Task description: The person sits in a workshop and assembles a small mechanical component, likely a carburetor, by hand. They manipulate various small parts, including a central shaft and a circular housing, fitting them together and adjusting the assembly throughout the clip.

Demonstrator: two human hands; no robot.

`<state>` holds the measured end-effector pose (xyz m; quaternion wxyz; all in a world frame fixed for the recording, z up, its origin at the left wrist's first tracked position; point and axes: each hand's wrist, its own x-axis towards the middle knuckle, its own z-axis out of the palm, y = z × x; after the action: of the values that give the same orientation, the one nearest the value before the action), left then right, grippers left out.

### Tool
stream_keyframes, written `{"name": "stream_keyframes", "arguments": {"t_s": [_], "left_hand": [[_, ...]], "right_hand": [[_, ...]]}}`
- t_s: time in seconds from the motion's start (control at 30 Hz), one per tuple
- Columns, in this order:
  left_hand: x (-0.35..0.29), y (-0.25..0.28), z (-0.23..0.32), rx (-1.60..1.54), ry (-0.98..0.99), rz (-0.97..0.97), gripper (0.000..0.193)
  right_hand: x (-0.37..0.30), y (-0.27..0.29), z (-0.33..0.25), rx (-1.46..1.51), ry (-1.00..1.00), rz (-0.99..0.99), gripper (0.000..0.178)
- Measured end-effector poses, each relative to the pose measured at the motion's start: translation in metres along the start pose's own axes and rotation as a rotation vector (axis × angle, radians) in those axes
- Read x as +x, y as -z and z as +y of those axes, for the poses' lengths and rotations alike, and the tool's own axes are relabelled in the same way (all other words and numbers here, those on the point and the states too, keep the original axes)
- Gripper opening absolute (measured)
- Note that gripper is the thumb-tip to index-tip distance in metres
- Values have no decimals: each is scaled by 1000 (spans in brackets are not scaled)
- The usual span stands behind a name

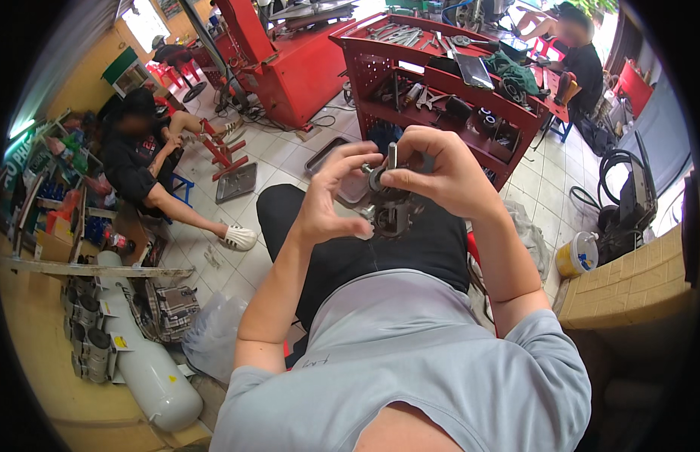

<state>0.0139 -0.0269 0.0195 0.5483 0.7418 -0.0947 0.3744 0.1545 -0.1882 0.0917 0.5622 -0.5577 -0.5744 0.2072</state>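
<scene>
At frame centre, my right hand [440, 169] pinches the metal gear assembly [386, 203] from above-right; its shaft stands upright. My left hand [331, 200], fingers curled, touches its left side, equally near.

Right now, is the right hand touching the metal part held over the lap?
Touching. The head view shows the right hand with fingertips pinched on the toothed metal part.

Pale tiled floor [282, 154], red tool cart [440, 83], yellow wall [86, 83]
</scene>
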Motion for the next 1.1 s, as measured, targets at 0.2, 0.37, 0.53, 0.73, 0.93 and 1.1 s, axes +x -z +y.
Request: {"name": "stream_keyframes", "arguments": {"t_s": [0.2,0.37,0.53,0.73,0.93,1.1], "left_hand": [[-8,31,-5,129,-506,238,67],[-4,18,1,107,-52,270,39],[-1,9,-3,100,63,3,84],[-1,9,-2,59,108,-147,102],[-1,14,-14,-207,-346,69,50],[-4,29,-7,-136,-356,345,48]], "right_hand": [[4,3,1,-273,13,38,26],[5,3,6,-255,135,105,29],[3,4,-1,-198,109,37,28],[0,3,1,-171,152,-13,27],[2,2,-1,-135,18,-41,22],[3,2,3,-141,64,-3,25]]}}
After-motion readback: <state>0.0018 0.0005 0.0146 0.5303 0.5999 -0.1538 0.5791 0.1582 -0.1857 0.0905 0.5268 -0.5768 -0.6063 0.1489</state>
